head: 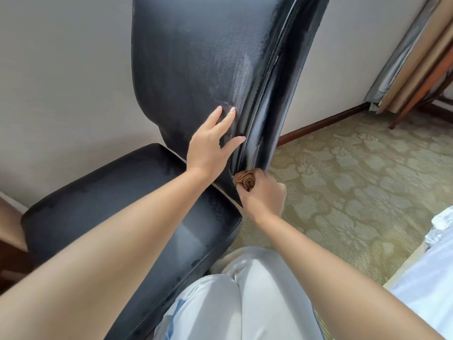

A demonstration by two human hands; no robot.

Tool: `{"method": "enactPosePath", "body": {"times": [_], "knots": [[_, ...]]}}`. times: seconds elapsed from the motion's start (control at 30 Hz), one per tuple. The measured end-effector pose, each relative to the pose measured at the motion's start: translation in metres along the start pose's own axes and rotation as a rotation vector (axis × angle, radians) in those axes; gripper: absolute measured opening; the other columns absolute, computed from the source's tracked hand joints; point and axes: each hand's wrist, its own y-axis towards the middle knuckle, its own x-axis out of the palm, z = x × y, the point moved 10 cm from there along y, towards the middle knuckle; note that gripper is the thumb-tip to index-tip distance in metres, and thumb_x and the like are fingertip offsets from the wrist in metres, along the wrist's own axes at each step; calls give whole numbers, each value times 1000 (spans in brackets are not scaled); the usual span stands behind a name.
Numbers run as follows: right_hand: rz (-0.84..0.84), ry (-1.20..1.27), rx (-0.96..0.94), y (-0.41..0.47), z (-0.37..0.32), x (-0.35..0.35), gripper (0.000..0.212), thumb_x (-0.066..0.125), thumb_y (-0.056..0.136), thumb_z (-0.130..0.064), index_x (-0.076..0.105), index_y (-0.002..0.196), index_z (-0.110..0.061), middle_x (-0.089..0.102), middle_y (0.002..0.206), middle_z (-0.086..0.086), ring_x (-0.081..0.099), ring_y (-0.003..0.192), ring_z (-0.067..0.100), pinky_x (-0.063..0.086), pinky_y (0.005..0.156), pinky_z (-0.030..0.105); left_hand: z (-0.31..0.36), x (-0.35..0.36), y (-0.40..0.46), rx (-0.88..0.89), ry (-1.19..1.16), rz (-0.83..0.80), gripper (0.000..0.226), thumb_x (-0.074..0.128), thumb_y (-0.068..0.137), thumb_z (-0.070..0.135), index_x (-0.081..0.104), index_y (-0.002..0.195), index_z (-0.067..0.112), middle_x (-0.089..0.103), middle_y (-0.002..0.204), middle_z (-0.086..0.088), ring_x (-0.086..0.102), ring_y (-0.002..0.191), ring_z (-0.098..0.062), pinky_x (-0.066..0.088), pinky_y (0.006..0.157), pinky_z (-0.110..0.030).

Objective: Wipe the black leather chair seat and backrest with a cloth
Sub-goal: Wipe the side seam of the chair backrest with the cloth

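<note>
Your left hand (210, 143) lies flat and spread against the lower front of the black backrest (196, 57), fingers straight, steadying it. Your right hand (262, 192) is closed around a bunched brown cloth (245, 180), pressing it to the bottom of the backrest's side edge, just above the rear corner of the seat (122, 192).

The chair stands against the pale wall (61, 69), on the patterned carpet (355, 180). Its leather looks smooth and a little slick, with a streaky sheen on the backrest face and dull patches on the seat, so some of it probably still needs a pass.

The cloth is soft and light and will likely slide easily on the leather; a wadded grip like yours gives a firm pad, though opening it flatter would cover more surface. The padding should give slightly under pressure, and the tall backrest may rock when you push, so keep the flat hand bracing it. Along the raised seam (272, 77), press the cloth into the groove with your fingertips.
</note>
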Motion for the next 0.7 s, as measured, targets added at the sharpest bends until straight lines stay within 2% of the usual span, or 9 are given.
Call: {"method": "enactPosePath", "body": {"times": [0.07,0.2,0.4,0.57,0.7], "knots": [[53,64,-2,-2,4,-9,29,61,82,-42,61,102,-21,65,97,-5,58,90,19,38,88,35,-1,4,-4,14,6,-29,64,63,90,38,35,147,31,29,156,3,32,140,-14,23,109,-20],[151,174,-45,-4,-8,-18,34,67,79,-38,63,106,-19,66,95,-5,58,91,19,38,86,35,-2,1,-5,56,78,8,71,65,87,42,30,149,31,30,155,7,36,137,-10,32,103,-20],[243,152,38,-11,-4,-3,32,70,75,-37,65,98,-16,64,89,0,60,87,23,31,81,33,-9,-1,-5,-5,46,32,76,67,84,48,30,149,31,31,154,13,29,136,1,22,98,-8],[105,30,138,-15,8,17,34,62,81,-41,60,107,-19,60,100,-2,56,96,21,29,86,32,-10,-1,-4,-36,42,2,76,67,84,48,31,149,28,29,155,14,26,138,2,17,99,-6],[179,124,86,-13,4,4,26,66,77,-40,65,94,-20,63,90,-5,58,87,19,28,84,30,-11,-1,-4,-55,26,-7,78,69,83,46,32,149,26,30,154,14,26,138,2,17,102,-8]]}}
